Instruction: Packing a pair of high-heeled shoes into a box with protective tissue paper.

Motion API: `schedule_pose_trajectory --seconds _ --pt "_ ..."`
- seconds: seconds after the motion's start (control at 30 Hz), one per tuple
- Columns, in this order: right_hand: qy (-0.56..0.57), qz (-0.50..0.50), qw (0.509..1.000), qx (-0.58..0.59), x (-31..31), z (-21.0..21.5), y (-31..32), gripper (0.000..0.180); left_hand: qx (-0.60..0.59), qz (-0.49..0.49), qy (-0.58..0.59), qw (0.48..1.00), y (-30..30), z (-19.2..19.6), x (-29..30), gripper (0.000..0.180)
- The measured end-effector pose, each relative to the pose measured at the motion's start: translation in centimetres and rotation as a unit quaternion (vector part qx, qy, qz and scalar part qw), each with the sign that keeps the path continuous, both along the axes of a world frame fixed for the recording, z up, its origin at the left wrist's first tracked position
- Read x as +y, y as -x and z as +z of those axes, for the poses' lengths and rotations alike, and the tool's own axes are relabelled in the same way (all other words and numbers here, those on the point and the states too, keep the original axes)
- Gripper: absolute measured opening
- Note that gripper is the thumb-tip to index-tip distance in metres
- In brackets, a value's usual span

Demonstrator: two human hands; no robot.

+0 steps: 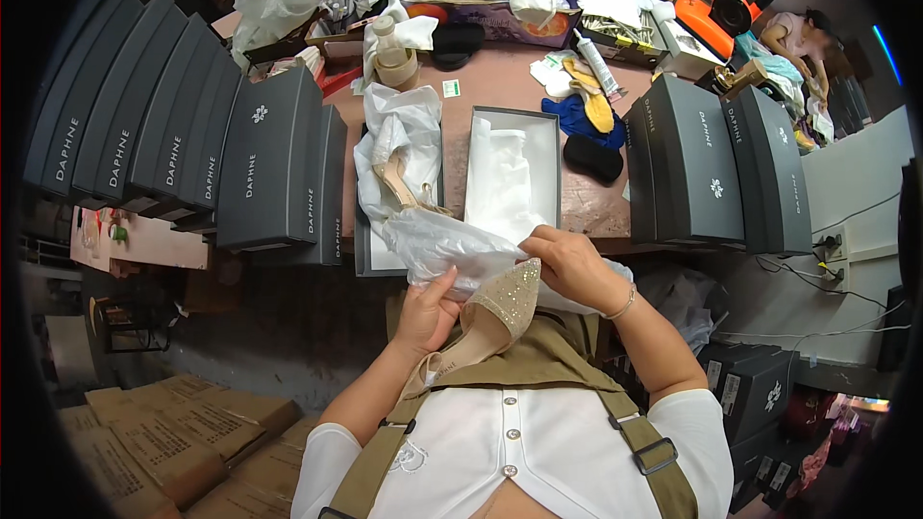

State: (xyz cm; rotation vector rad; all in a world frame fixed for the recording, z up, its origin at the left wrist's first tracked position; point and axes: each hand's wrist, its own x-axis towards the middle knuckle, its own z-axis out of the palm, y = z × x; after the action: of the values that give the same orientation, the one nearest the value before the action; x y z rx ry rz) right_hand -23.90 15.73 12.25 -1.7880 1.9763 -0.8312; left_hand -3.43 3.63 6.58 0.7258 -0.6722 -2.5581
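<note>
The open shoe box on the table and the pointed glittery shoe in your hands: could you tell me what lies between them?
In the head view, crumpled clear plastic wrap lies between the open shoe box and the pointed glittery shoe; the left hand and right hand grip it.

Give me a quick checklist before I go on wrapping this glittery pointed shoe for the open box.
1. Left hand grips the shoe: ok.
2. Right hand holds the plastic bag at the toe: ok.
3. Shoe inside the bag: not ok, mostly outside.
4. Open box within reach, tissue paper lining it: ok.
5. Second shoe ready beside the box: ok, lying on plastic.
6. Bag free of tears: cannot tell.
</note>
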Motion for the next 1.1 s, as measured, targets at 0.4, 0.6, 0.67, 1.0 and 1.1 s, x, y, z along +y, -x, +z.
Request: schedule_pose_trajectory --seconds 0.4,0.6,0.67,1.0,1.1 --pt "-0.127 0.027 0.966 -0.223 2.4 1.6 0.6 0.013 -0.038 -0.216 0.300 0.928 -1.0 1.2 -0.6 0.050" --pt "-0.230 0.102 0.847 -0.469 0.2 0.6 5.0 0.042 -0.069 -0.358 0.578 0.730 0.1 3.3 -1.5 0.052" --pt "-0.204 0.162 0.849 -0.460 -1.8 1.2 3.6 0.041 -0.093 -0.420 0.567 0.702 -0.1 3.4 -0.5 0.052" --pt "0.101 0.166 0.844 -0.499 -6.8 7.3 1.4 0.025 -0.118 -0.408 0.305 0.853 0.8 1.2 -3.1 0.048" --pt "0.100 0.123 0.781 -0.604 -5.1 5.5 4.0 0.068 -0.197 -0.322 0.237 0.895 -0.2 0.0 -1.6 0.044"
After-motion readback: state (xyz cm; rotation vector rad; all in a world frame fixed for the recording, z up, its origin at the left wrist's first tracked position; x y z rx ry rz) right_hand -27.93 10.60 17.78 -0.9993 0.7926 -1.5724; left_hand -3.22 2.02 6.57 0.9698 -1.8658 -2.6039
